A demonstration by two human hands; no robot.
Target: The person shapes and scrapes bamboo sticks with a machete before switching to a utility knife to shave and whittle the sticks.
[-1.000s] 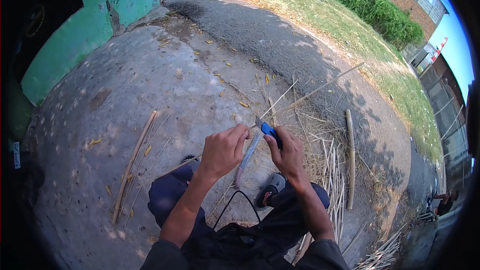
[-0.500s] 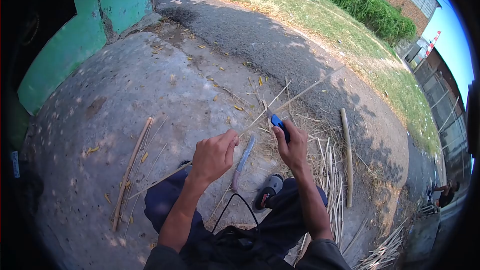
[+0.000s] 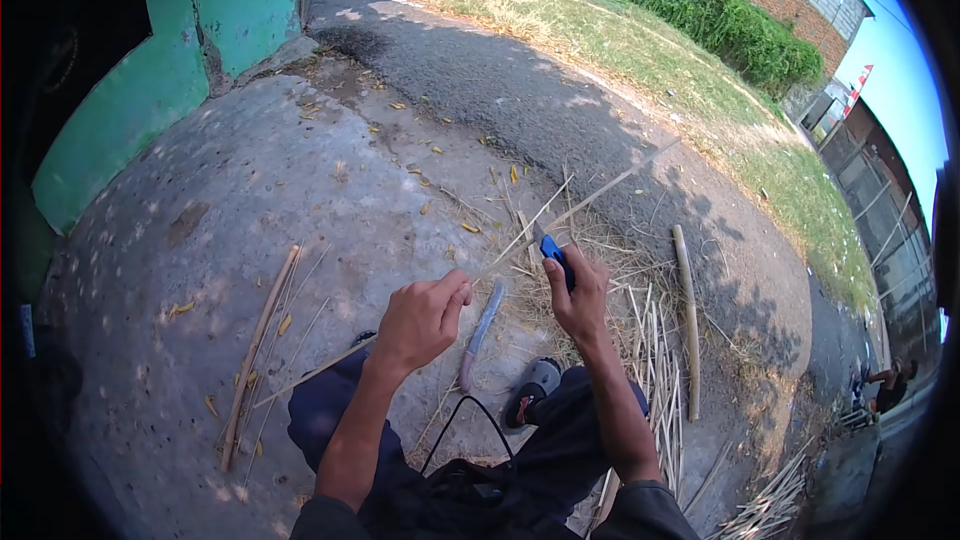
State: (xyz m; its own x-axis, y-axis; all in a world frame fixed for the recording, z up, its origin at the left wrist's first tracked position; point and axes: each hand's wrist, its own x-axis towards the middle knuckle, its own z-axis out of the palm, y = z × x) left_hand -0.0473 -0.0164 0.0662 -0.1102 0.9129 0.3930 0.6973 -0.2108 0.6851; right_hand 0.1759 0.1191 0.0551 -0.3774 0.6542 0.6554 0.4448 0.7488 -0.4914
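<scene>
My left hand point(image 3: 420, 320) is closed on a long thin bamboo strip point(image 3: 615, 182), which runs from the lower left past my knee up to the right. In my right hand point(image 3: 580, 298) is a blue utility knife point(image 3: 556, 258), its blade beside the strip just beyond my left hand. Whether the blade touches the strip I cannot tell. On the ground between my hands and feet lies a long tool with a grey, wrapped-looking upper part point(image 3: 484, 324).
Thin strips point(image 3: 655, 370) and shavings lie right of my feet, beside a thick pole point(image 3: 687, 320). Another stick point(image 3: 262, 355) lies left. A green wall point(image 3: 240, 0) stands upper left. A person point(image 3: 890, 387) is at the far right.
The knife has moved away from my left hand, outward along the strip. My left hand has shifted slightly down and left. The whole view has tilted a little.
</scene>
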